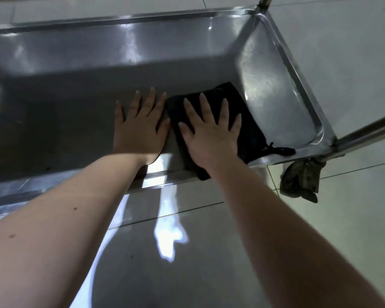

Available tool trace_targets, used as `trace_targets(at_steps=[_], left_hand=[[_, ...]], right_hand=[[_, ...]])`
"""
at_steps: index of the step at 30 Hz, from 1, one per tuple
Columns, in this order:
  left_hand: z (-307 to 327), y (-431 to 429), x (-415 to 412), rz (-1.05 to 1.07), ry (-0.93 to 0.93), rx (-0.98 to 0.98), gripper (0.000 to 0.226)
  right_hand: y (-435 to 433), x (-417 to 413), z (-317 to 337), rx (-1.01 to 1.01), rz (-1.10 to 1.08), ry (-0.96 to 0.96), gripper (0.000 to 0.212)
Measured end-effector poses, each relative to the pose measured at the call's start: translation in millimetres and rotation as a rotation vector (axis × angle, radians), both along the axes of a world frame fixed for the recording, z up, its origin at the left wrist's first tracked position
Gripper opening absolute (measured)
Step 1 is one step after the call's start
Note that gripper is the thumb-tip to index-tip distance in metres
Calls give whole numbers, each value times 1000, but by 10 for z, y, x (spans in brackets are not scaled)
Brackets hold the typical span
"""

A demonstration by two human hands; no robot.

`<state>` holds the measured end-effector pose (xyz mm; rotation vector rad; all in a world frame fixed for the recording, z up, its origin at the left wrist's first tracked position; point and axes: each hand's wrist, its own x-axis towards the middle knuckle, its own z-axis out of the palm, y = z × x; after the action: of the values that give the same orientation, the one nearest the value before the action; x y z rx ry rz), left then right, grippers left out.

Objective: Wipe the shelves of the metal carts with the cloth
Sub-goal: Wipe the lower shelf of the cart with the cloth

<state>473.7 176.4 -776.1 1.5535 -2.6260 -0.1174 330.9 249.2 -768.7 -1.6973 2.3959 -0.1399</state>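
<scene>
Our right hand (211,134) presses flat, fingers spread, on the black cloth (247,130) near the shelf's (65,116) right end. Our left hand (140,127) rests flat just beside it; unwiped shelf stretches leftward.

a service space of the commercial-kitchen or canteen sort, though which exactly cannot be told; a stainless-steel cart shelf (276,85) with a raised rim and rounded corners fills the view; a round metal post (369,132) joins its near right corner; a grimy caster (298,181) sits below that corner; large glossy pale floor tiles (342,63) with thin grout lines reflect the light.
</scene>
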Motion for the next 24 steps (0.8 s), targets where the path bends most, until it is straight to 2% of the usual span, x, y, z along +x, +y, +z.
trace_targets(at_steps=[3,7,10,13,15,18,21,24], left_hand=[[6,2,2,10,15,8,57],[35,33,-36,25,9,3,58],[50,48,-46,29,-3,2,58],[49,44,-24,14,-20,3,57],[37,42,-10,-9,-15,-9,57],[52,31,-10,-11,7,-7,55],[68,48,-41,14,-12,9,55],[106,-18,-28,-47,-41,34,55]], right_hand=[[106,-750,33,13,-19,47,56],[351,-1643,157,159,-364,30,56],[334,-1187,139,183,-372,54,58],[357,-147,44,73,-100,69,60],[385,226,46,60,66,32,59],[358,-286,104,61,104,61,58],[414,-1188,151,137,-135,40,58],[470,-1478,141,179,-250,18,57]])
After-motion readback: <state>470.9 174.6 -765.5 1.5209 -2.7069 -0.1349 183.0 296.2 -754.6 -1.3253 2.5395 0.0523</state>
